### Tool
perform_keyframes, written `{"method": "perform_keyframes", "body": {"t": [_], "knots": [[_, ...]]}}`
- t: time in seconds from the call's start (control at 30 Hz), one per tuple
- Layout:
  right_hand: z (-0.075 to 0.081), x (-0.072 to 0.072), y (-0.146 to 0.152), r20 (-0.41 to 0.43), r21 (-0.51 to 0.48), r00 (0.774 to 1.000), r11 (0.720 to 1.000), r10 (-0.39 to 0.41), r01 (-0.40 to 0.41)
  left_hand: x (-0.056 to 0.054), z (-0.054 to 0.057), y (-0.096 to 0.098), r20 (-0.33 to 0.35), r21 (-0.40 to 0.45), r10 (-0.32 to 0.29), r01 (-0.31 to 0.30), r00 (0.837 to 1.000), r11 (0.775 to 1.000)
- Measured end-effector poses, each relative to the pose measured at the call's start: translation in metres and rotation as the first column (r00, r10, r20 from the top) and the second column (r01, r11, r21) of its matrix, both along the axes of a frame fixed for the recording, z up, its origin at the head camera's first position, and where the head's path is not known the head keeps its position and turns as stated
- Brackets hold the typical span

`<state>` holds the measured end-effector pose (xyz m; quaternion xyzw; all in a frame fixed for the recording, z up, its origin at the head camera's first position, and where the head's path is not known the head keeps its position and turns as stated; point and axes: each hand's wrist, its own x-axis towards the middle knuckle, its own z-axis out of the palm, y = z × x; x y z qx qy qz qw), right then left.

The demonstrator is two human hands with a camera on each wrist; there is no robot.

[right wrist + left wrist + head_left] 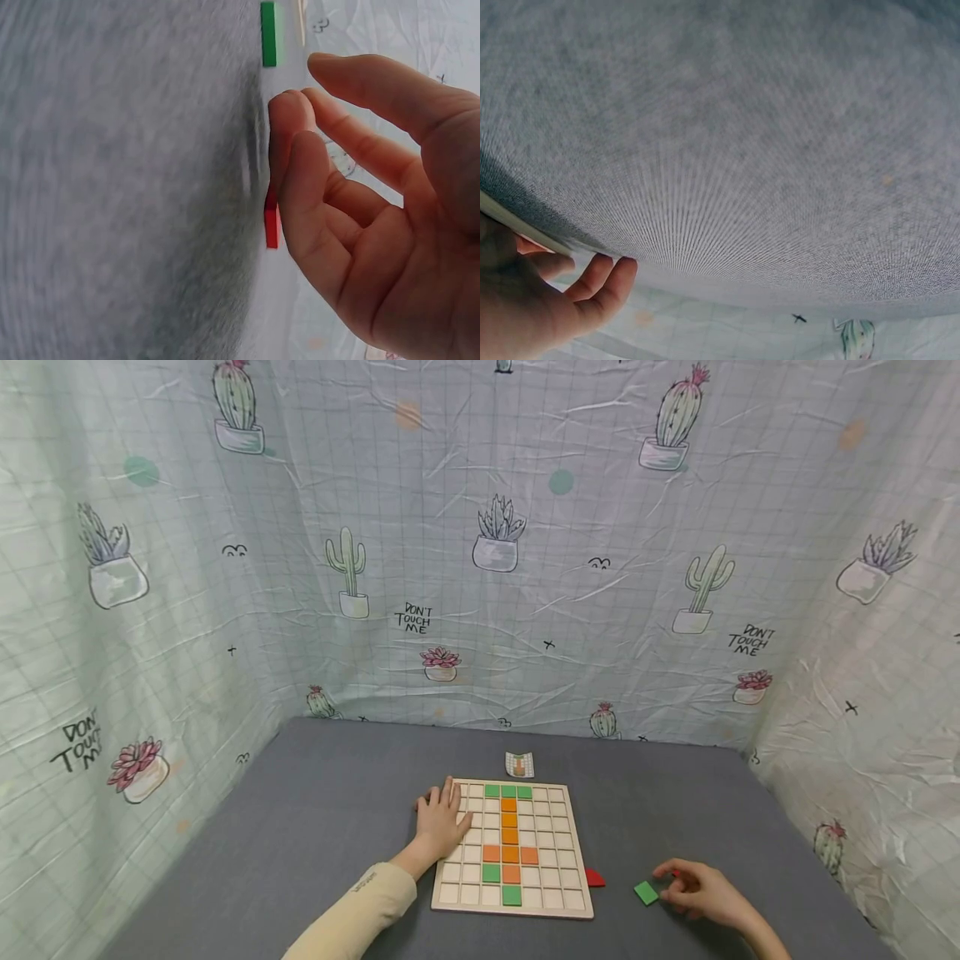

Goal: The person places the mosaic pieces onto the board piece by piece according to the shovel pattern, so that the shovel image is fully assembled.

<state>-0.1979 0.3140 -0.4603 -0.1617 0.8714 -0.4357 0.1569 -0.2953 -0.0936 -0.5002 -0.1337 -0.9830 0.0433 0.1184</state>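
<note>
In the head view my left hand (441, 823) rests at the left edge of a wooden grid board (551, 877), fingers spread and thumb over its squares. The left wrist view shows its fingertips (622, 274) beside the board's edge (521, 225). Green, orange and salmon square tiles lie in the grid, forming a column with side pieces. Right of the board my right hand (701, 890) hovers low, fingers loosely bent and thumb apart. A loose green tile (646, 893) lies just left of its fingertips. A red piece (271, 227) shows partly behind the fingers; no grip on it is visible.
Another red piece (595, 878) sticks out at the board's right edge. A small card (519, 765) with a printed grid pattern lies beyond the board. Grey cloth (337, 793) covers the table, and a cactus-print curtain (450, 593) surrounds its back and sides.
</note>
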Motion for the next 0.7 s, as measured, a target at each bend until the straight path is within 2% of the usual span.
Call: {"method": "perform_keyframes", "body": {"t": [0.17, 0.4, 0.7], "knots": [[-0.0033, -0.0010, 0.0050, 0.026, -0.004, 0.999, 0.999, 0.035, -0.034, 0.0003, 0.0016, -0.0003, 0.010, 0.015, -0.004, 0.004, 1.000, 1.000], [-0.0045, -0.0052, 0.0055, 0.018, -0.038, 0.994, 0.993, 0.109, -0.108, 0.0011, 0.0031, -0.0006, 0.029, 0.019, -0.003, 0.002, 1.000, 1.000], [-0.0074, -0.0082, -0.0002, 0.029, -0.002, 0.996, 0.996, 0.084, -0.084, 0.0027, 0.0029, -0.0001, 0.003, 0.002, -0.003, 0.003, 1.000, 1.000]]}}
